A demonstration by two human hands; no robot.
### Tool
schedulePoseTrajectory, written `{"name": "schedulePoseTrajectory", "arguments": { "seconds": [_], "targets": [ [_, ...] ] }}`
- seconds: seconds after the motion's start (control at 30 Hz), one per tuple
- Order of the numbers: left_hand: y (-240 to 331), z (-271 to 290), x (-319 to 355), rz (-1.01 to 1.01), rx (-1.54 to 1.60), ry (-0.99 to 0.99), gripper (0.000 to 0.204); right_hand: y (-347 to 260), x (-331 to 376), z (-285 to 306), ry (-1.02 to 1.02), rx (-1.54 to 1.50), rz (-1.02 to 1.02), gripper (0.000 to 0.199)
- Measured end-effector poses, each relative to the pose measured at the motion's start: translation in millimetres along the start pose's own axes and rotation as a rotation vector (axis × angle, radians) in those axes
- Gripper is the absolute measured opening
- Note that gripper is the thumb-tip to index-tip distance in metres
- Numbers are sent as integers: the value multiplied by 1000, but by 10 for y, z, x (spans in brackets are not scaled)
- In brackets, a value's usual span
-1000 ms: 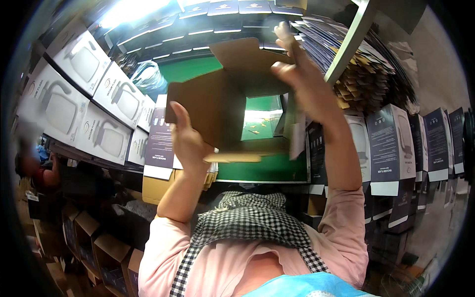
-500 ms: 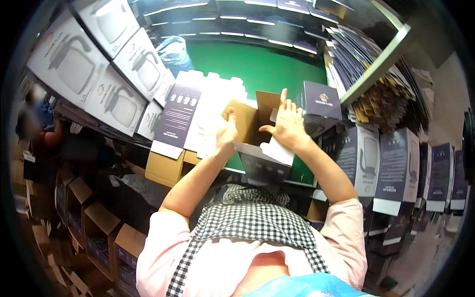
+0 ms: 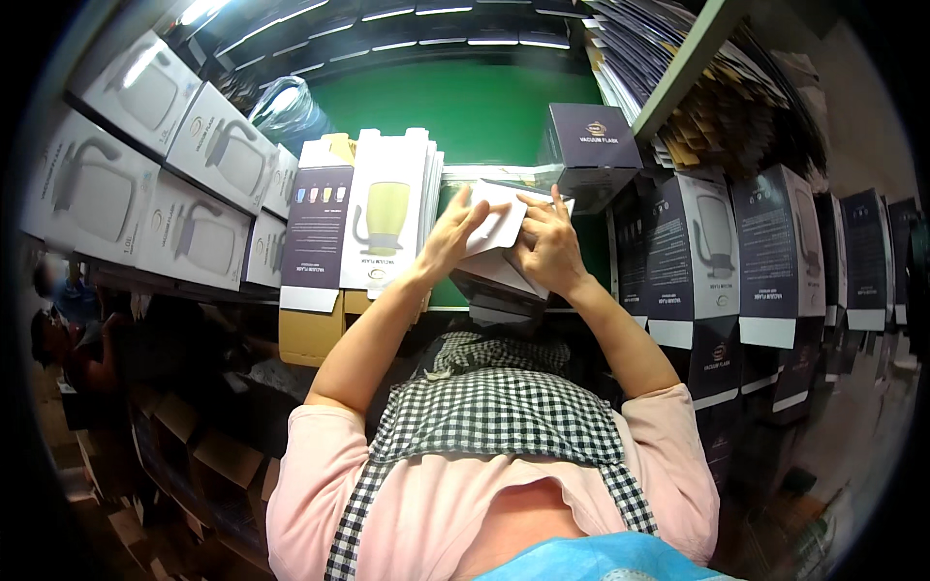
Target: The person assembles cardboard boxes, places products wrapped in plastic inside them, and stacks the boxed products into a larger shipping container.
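Since half a second ago I see both hands have dropped closer to my chest, over the green table (image 3: 484, 111). My left hand (image 3: 453, 232) and right hand (image 3: 550, 247) both grip a flat white cardboard sheet (image 3: 496, 225), fingers spread along its edges, above a dark folded box (image 3: 499, 290). A dark purple square carton (image 3: 589, 140) stands just behind.
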State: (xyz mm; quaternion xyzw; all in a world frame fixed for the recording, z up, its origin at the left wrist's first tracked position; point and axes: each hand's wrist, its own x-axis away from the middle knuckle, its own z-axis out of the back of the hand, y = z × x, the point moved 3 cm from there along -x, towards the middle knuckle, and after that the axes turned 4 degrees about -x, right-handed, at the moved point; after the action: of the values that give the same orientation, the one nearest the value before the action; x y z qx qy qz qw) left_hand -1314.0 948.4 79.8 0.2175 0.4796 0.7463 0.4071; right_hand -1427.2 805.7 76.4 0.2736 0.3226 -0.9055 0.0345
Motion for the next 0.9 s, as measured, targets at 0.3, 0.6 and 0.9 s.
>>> {"name": "schedulePoseTrajectory", "arguments": {
  "seconds": [0.3, 0.6, 0.9],
  "targets": [
    [35, -273, -255, 265, -560, -95, 120, 1697, 1545, -965, 424, -908, -1158, 62],
    [-213, -191, -9, 223, -682, 253, 82, 1291, 1571, -990, 7, -1415, -1438, 106],
    [395, 732, 886, -179, -529, 268, 118, 629, 1139, -474, 320, -1067, -991, 74]
  ]
}}
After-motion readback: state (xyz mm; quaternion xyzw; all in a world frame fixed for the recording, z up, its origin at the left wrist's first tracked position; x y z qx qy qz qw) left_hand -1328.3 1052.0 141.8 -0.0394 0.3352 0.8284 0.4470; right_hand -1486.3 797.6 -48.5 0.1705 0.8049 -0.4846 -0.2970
